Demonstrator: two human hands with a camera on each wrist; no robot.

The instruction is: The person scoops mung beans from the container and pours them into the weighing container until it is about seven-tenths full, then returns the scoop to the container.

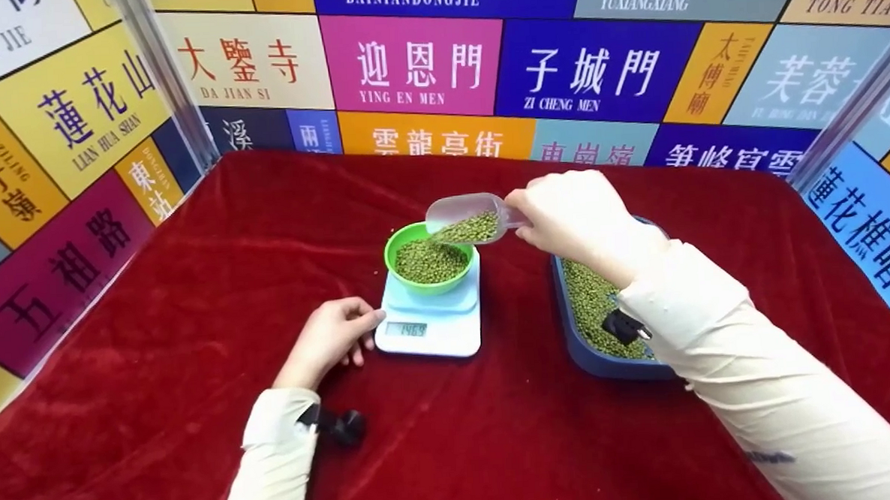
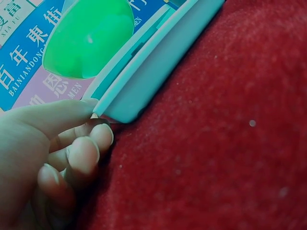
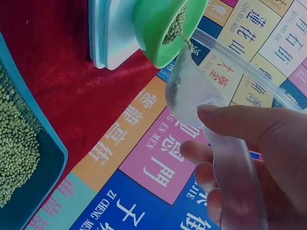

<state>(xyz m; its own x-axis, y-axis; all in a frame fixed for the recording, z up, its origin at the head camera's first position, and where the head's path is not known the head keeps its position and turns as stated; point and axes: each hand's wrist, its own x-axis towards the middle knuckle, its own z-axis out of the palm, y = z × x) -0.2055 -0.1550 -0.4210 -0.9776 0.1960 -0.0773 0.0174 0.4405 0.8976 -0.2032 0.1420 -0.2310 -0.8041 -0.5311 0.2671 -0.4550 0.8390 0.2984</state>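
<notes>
My right hand (image 1: 575,218) grips the handle of a clear plastic scoop (image 3: 194,88), tilted over a green bowl (image 1: 393,271). Green mung beans (image 1: 474,228) lie in the scoop, and a few spill from its lip in the right wrist view. More mung beans fill much of the bowl, which stands on a white kitchen scale (image 1: 449,344) with dark digits on its display (image 1: 407,329). At the scale's near left corner, my left hand (image 1: 332,334) pinches the edge between thumb (image 2: 57,115) and curled fingers.
To the right of the scale stands a blue tray (image 1: 581,357) of mung beans, partly hidden under my right forearm. A red cloth (image 1: 453,445) covers the table. Panels with printed characters (image 1: 414,63) and clear upright posts (image 1: 167,82) stand around the back and sides.
</notes>
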